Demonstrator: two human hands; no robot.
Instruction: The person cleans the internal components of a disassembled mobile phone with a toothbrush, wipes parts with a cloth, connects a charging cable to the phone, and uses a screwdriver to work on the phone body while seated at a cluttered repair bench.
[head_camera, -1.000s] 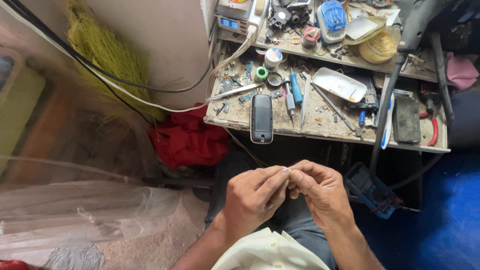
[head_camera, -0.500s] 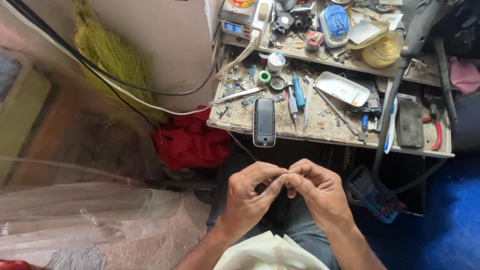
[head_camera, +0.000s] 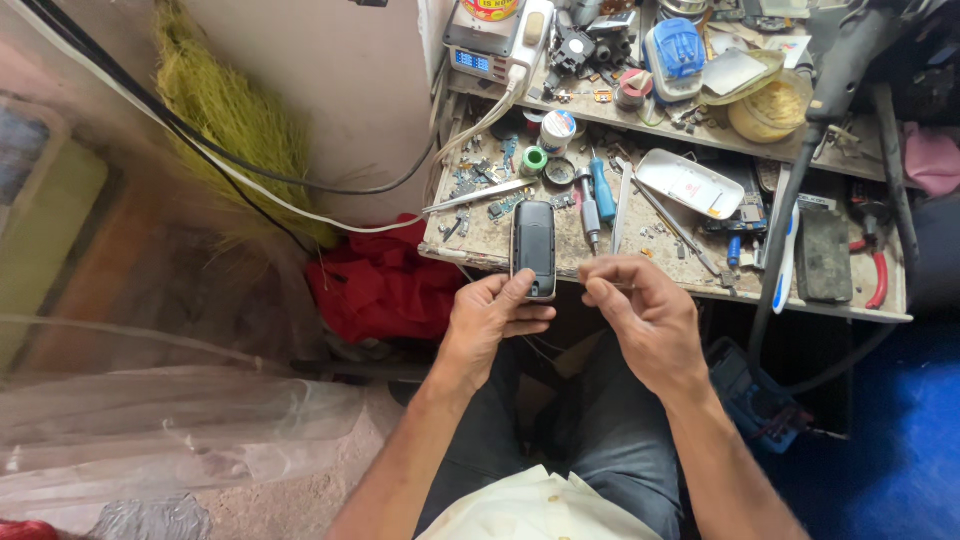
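phone (head_camera: 534, 248) on bench (head_camera: 480, 240) edge | screwdrivers (head_camera: 597, 195) right of it | hands just before bench

I am seeing my left hand (head_camera: 492, 322) touching the near end of a dark, silver-edged mobile phone (head_camera: 535, 247) lying on the cluttered wooden workbench (head_camera: 480, 240), my right hand (head_camera: 643, 318) pinching something tiny just right.
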